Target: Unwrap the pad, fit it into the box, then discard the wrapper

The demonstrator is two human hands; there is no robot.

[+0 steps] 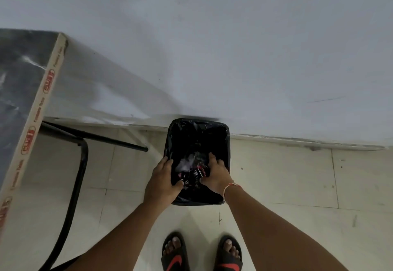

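The scene is viewed from one head-worn wide-angle camera, pointed steeply down at the floor (297,175). A lined bin (197,130) is framed centrally and near, the tabletop (19,79) at left, the wall (234,47) far.

bin (221,130) mouth lay open from above | wall (234,47) hard behind it | table (25,92) blocked left | floor (297,181) on the right stood clear

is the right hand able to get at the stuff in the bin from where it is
Probably yes: the right hand already reaches into the open bin, right beside the crumpled rubbish, with no lid in the way.
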